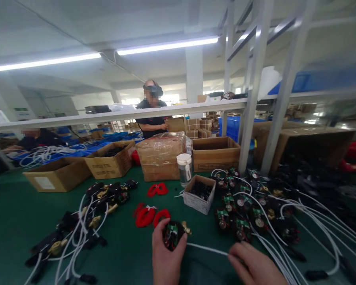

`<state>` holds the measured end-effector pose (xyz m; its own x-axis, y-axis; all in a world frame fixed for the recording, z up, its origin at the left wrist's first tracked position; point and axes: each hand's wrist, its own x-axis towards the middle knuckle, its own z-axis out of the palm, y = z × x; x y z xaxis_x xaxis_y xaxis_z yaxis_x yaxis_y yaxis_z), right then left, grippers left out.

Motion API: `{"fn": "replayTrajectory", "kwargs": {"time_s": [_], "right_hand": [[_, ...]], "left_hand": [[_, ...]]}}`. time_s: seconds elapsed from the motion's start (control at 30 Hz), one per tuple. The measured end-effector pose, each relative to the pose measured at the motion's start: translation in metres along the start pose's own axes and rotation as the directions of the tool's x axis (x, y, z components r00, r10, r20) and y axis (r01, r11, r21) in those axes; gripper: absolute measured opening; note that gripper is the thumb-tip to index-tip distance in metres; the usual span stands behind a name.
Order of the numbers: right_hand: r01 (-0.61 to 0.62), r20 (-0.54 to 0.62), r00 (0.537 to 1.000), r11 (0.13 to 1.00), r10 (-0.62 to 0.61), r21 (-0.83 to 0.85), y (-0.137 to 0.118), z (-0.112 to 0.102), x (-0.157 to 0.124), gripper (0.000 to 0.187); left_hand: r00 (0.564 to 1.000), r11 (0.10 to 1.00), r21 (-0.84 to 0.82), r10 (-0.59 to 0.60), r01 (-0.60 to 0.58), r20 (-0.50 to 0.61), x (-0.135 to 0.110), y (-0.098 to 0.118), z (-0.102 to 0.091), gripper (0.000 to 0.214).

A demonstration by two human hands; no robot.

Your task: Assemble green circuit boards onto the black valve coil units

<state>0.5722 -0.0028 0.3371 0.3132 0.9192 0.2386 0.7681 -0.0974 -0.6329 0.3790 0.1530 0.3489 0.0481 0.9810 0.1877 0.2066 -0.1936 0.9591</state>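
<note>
- The left hand [168, 253] has a firm grip on a black unit [172, 234], thumb and fingers parted to its width and closed on opposite sides, just over the counter; the green circuit board faces up, probably so that it stays in sight.
- The right hand [253, 263] has its thumb and finger drawn together on a white cable [209, 249] running from the unit, seemingly to keep it straight and out of the way; what lies inside the curled fingers cannot be told.
- A brass fitting [186, 228] sticks out on the unit's far side, clear of the thumb.
- Similar pieces lie in a left cluster [102, 194] and a right cluster [241, 229], perhaps kept apart as separate batches, with bare space between.
- Red wire coils [145, 216] and a small box [192, 203] of dark parts sit just beyond, likely for easy reach.
- The green counter [130, 257] carries a bottle [184, 171] and cardboard boxes [157, 163] farther back.
- Beyond a raised shelf [172, 112], a co-worker [145, 133] stands in a large room under tube lights [166, 46].
</note>
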Motion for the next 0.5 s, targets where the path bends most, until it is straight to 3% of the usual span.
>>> {"fn": "replayTrajectory", "kwargs": {"time_s": [0.13,0.23,0.37,0.5], "right_hand": [[-0.060,-0.292,0.955,0.933,-0.049,-0.354,-0.004,0.011,0.007,0.027],[-0.091,-0.347,0.932,0.865,-0.100,-0.493,-0.006,0.031,0.015,0.027],[-0.099,-0.345,0.931,0.831,-0.116,-0.548,-0.001,0.040,0.014,0.024],[-0.081,-0.320,0.937,0.802,-0.142,-0.592,0.010,0.043,0.007,0.022]], "left_hand": [[0.992,0.987,0.116,0.108,-0.115,0.065,-0.014,-0.020,0.035,0.056],[0.980,0.967,0.173,0.171,-0.186,0.100,-0.020,-0.031,0.048,0.058],[0.939,0.940,0.187,0.235,-0.285,0.250,-0.015,-0.042,0.042,0.072],[0.889,0.933,0.165,0.234,-0.319,0.394,-0.004,-0.045,0.023,0.063]]}}
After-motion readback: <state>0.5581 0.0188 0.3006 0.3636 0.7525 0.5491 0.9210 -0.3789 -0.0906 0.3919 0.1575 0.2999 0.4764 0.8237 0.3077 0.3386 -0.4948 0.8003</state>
